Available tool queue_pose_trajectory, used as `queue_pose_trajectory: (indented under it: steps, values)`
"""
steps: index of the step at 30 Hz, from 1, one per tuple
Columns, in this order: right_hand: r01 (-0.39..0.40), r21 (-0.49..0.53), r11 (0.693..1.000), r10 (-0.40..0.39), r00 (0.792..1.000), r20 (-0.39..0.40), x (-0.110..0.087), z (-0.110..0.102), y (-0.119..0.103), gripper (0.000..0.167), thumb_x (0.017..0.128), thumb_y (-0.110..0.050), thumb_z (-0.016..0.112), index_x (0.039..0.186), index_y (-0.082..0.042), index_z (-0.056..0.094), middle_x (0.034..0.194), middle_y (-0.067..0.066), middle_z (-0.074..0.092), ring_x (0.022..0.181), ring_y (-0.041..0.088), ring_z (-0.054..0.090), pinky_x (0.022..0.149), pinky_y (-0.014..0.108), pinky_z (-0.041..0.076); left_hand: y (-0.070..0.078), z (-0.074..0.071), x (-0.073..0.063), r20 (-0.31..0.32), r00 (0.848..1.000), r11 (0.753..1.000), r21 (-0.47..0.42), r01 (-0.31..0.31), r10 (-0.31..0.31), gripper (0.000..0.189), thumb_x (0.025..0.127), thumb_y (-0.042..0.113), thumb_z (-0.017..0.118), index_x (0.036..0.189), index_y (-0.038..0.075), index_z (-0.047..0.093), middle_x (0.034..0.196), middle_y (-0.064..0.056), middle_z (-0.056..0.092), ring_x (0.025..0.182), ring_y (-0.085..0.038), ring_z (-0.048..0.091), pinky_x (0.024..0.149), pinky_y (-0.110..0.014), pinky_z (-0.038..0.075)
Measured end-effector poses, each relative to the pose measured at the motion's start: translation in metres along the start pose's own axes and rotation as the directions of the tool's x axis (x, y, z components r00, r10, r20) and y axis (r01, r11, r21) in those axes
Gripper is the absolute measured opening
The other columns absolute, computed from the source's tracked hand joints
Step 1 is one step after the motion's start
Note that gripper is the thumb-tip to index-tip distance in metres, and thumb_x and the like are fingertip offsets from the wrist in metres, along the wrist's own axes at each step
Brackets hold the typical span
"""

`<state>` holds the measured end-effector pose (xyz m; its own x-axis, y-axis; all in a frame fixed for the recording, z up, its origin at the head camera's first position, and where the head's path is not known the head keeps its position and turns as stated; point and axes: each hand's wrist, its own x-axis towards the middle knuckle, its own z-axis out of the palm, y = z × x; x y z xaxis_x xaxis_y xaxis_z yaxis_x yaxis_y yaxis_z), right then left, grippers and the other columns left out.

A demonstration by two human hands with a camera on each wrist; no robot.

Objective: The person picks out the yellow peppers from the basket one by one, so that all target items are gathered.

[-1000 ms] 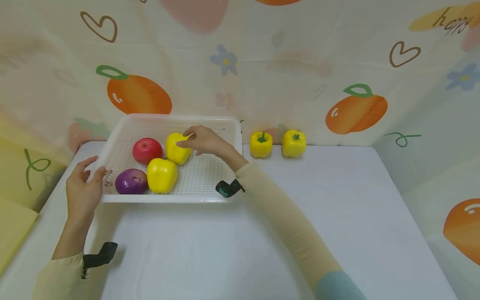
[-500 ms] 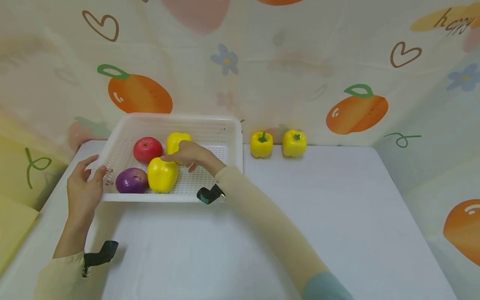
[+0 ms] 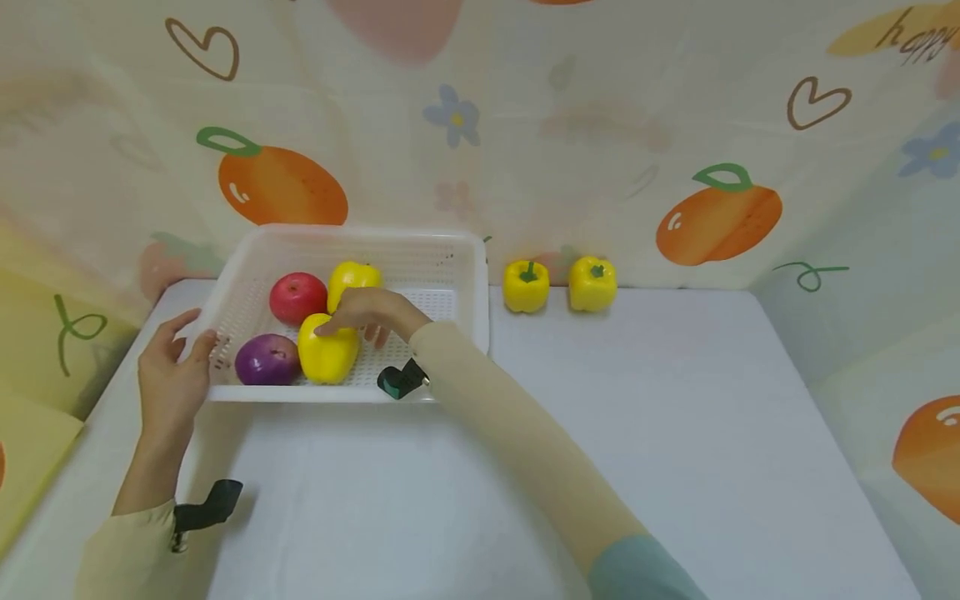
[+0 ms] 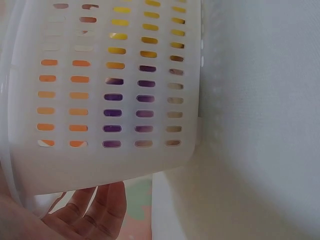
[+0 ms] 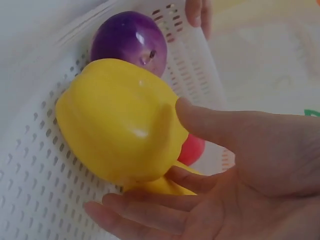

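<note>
My left hand (image 3: 172,375) grips the left rim of a white perforated plastic basket (image 3: 300,394), thumb and fingers at its edge. In the basket, my right hand (image 3: 378,312) is over the front yellow bell pepper (image 3: 327,358). In the right wrist view its thumb tip meets the side of that bell pepper (image 5: 117,117), while the fingers extend loosely beneath. A second yellow bell pepper (image 3: 356,275) lies just behind, partly hidden by the hand. A red round fruit (image 3: 297,298) and a glossy purple round vegetable (image 3: 267,360) lie to the left.
Two more yellow bell peppers, one nearer (image 3: 526,287) the basket and one farther right (image 3: 592,284), stand at the back of the white table (image 3: 637,400). A cloth backdrop (image 3: 525,167) with printed oranges rises directly behind the basket and table.
My right hand has moved left and towards me, from the back bell pepper to the front one. The left hand stays on the basket rim.
</note>
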<state>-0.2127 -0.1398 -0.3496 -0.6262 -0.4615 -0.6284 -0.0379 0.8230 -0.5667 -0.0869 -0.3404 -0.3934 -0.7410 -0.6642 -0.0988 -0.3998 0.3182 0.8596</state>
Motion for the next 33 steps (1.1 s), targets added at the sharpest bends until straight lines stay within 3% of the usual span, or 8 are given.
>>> queue_pose_trajectory:
  steps: [2,5,9,13,18,23,29,33]
  values:
    - [0.005,-0.024,1.0,-0.005,1.0,0.02,0.002,0.0,0.0,0.053,0.09,-0.044,0.067,0.133,-0.02,0.049,0.119,-0.004,0.054,0.106,0.022,0.057,0.079,0.034,0.055,0.001,0.001,0.0,-0.004,1.0,1.0,-0.006,-0.006,0.006,0.045,0.099,0.025,0.054,0.144,0.028,0.051,0.147,-0.005,0.045,0.124,-0.015,0.043,0.089,-0.023,0.039]
    - [0.025,-0.02,0.999,-0.024,0.999,0.04,0.004,-0.001,0.002,0.058,0.091,-0.043,0.066,0.141,-0.02,0.046,0.128,-0.004,0.051,0.11,0.022,0.055,0.082,0.035,0.055,0.002,0.003,0.001,0.005,1.0,1.0,-0.001,-0.006,0.006,0.045,0.099,0.025,0.054,0.144,0.028,0.05,0.146,-0.007,0.046,0.122,-0.015,0.044,0.086,-0.022,0.039]
    - [0.062,-0.01,0.998,-0.061,0.997,0.046,0.006,-0.001,0.005,0.064,0.09,-0.042,0.067,0.145,-0.019,0.043,0.132,-0.003,0.049,0.113,0.022,0.054,0.086,0.035,0.053,0.003,0.002,0.001,0.013,1.0,1.0,0.013,0.0,0.0,0.046,0.099,0.027,0.054,0.145,0.029,0.049,0.15,-0.007,0.043,0.127,-0.017,0.042,0.095,-0.028,0.04]
    - [0.103,-0.016,0.995,-0.101,0.992,0.073,0.005,0.0,0.007,0.066,0.087,-0.044,0.07,0.142,-0.017,0.046,0.12,-0.003,0.053,0.107,0.021,0.055,0.086,0.032,0.052,0.002,0.0,0.002,0.008,1.0,1.0,0.011,0.007,-0.008,0.046,0.099,0.028,0.053,0.145,0.031,0.049,0.151,-0.004,0.042,0.13,-0.017,0.04,0.101,-0.031,0.038]
    - [0.2,-0.067,0.978,-0.189,0.972,0.14,0.003,0.0,0.009,0.054,0.086,-0.043,0.072,0.127,-0.012,0.058,0.102,-0.002,0.054,0.097,0.013,0.054,0.085,0.025,0.05,0.001,0.0,0.002,-0.002,1.0,1.0,-0.002,-0.001,0.001,0.045,0.099,0.026,0.056,0.143,0.03,0.052,0.142,-0.007,0.048,0.116,-0.012,0.047,0.084,-0.021,0.04]
    - [0.294,-0.123,0.948,-0.277,0.951,0.138,0.001,-0.002,0.012,0.061,0.086,-0.039,0.074,0.136,-0.009,0.056,0.117,-0.001,0.056,0.097,0.012,0.054,0.081,0.021,0.052,0.001,0.0,0.002,-0.011,1.0,1.0,0.017,-0.016,0.017,0.045,0.098,0.026,0.056,0.143,0.029,0.052,0.135,-0.008,0.052,0.106,-0.008,0.05,0.075,-0.018,0.039]
    - [0.296,-0.113,0.948,-0.282,0.951,0.124,-0.004,-0.003,0.013,0.07,0.081,-0.033,0.08,0.14,-0.012,0.049,0.133,-0.001,0.051,0.101,0.01,0.054,0.076,0.02,0.053,0.002,-0.001,0.001,-0.011,1.0,1.0,0.009,-0.002,0.002,0.045,0.098,0.026,0.056,0.143,0.03,0.052,0.133,-0.006,0.053,0.104,-0.007,0.051,0.074,-0.017,0.039]
    - [0.368,-0.192,0.91,-0.351,0.929,0.117,-0.01,-0.006,0.013,0.075,0.079,-0.031,0.082,0.144,-0.019,0.046,0.141,-0.002,0.047,0.111,0.01,0.049,0.082,0.021,0.05,0.0,-0.002,0.001,-0.011,1.0,1.0,0.002,0.008,-0.008,0.045,0.098,0.027,0.056,0.143,0.031,0.052,0.138,-0.006,0.051,0.108,-0.008,0.05,0.075,-0.017,0.038]
